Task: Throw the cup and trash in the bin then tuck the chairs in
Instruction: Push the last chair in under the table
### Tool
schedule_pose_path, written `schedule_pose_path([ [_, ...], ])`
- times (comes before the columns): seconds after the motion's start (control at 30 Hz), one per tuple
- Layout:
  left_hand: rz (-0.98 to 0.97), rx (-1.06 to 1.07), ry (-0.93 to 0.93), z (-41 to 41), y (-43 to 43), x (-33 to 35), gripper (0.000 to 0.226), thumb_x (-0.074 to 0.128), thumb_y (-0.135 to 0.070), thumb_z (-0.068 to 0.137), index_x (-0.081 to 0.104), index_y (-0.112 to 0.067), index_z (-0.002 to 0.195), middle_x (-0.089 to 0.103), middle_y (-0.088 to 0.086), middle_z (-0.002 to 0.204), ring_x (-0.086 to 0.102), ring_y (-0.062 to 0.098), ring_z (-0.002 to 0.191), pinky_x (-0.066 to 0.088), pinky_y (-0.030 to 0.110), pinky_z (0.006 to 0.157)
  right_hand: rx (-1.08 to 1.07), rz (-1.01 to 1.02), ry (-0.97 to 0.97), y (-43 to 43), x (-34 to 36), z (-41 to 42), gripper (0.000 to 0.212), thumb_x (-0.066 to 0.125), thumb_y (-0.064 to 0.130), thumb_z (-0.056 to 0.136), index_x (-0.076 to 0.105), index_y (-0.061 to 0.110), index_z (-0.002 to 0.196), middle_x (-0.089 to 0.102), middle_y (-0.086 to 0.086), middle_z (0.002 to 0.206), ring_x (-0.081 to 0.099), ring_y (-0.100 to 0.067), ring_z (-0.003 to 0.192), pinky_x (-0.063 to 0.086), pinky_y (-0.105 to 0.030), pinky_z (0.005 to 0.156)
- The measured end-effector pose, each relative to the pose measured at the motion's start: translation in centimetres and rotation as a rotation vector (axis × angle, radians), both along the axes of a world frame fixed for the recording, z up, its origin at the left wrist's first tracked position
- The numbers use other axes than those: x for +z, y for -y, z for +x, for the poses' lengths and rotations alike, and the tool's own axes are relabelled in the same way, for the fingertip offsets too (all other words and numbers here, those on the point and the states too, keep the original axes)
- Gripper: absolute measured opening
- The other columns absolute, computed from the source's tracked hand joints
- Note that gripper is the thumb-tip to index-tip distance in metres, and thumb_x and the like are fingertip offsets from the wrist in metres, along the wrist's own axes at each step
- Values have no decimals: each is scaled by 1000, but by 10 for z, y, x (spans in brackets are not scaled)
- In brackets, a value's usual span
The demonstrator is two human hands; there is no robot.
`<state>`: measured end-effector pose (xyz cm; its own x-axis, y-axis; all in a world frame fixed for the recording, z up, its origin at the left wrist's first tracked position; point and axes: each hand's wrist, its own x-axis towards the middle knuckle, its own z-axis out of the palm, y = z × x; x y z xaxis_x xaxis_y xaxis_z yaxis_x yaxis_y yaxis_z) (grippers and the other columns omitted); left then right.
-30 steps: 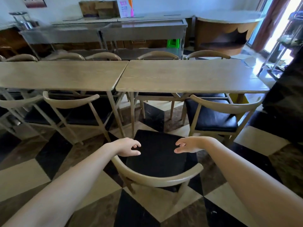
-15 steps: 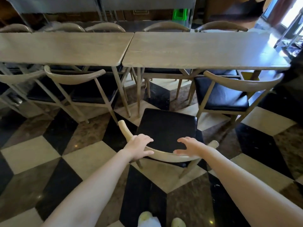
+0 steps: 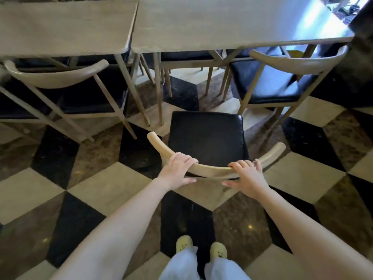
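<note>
From the head view, three chairs show near the person: one chair [image 3: 205, 136] with a black seat and a curved pale backrest [image 3: 214, 169] stands pulled out on the checkered floor [image 3: 105, 184], clear of the tables, and both hands are on that backrest. The left hand [image 3: 177, 170] lies over the rail left of its middle, its fingers [image 3: 189, 159] curled over the top edge and the thumb underneath, gripping it. The right hand [image 3: 249, 174] lies over the rail right of its middle, fingers draped over the top and thumb stretched out below, also gripping. Beyond the fingers two tables [image 3: 66, 27] [image 3: 232, 23] stand side by side, edges almost touching. A second chair [image 3: 60, 85] sits partly under the left table and a third chair [image 3: 282, 77] partly under the right one. Below the hands two yellow slippers [image 3: 183, 243] [image 3: 219, 252] and pale trouser legs show. No writing or labels can be read.
</note>
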<state>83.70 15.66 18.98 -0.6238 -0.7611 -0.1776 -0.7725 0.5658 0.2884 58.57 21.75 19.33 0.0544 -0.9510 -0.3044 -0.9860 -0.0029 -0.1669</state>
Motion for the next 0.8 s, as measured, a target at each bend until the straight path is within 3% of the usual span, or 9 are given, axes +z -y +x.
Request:
schedule_pose_path([
  [0.17,-20,-18,26,1,24,-3,42,62,-48,85,57,-24,120,64,-5,113,57,14,106,43,35,103,3,-110,47,-1,-9,-5,43,59,53,84,53,33,121,56,10,122,44,-18,124,13,-49,116],
  [0.37,-68,-80,110,8,33,-7,40,60,-48,86,56,-22,116,62,-3,109,56,15,101,39,35,102,8,-85,79,5,-9,-22,40,65,48,82,56,31,118,59,10,120,46,-15,119,20,-37,111],
  [0.8,2,-92,92,27,101,3,34,64,-42,86,56,-20,109,60,-2,109,51,13,97,40,31,95,59,-55,-6,62,-1,-1,44,58,51,85,55,25,121,62,7,118,49,-16,114,30,-31,105],
])
